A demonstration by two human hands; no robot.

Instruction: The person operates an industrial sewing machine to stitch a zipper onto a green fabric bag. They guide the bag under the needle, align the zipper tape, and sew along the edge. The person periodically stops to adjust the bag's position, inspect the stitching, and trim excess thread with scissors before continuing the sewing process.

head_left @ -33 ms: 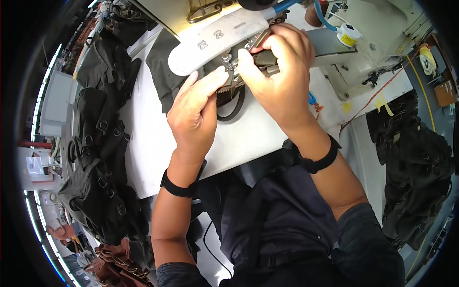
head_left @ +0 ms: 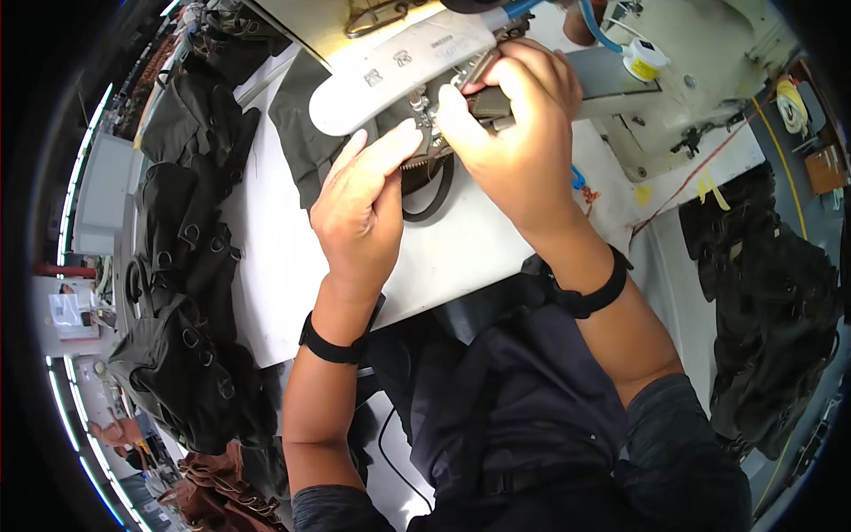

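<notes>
At the head of a white sewing machine point(head_left: 399, 75), a dark olive fabric bag point(head_left: 300, 115) lies under the needle and presser foot point(head_left: 420, 102). My left hand point(head_left: 362, 199) rests against the bag's zipper edge, its fingers stretched toward the foot. On the other side of the needle, my right hand point(head_left: 523, 133) is closed, thumb and fingers pinching a part of the bag close to the metal parts. A dark strap loop point(head_left: 434, 206) hangs from the bag onto the white table. My fingers and the machine head hide much of the stitching spot.
Dark bags with metal rings point(head_left: 182, 355) are heaped along the left. More dark fabric pieces point(head_left: 771, 328) hang at the right. A thread cone point(head_left: 582, 25), a blue hose point(head_left: 596, 27) and a round white gauge-like part point(head_left: 644, 62) sit behind my right hand. Brown pieces point(head_left: 226, 488) lie at lower left.
</notes>
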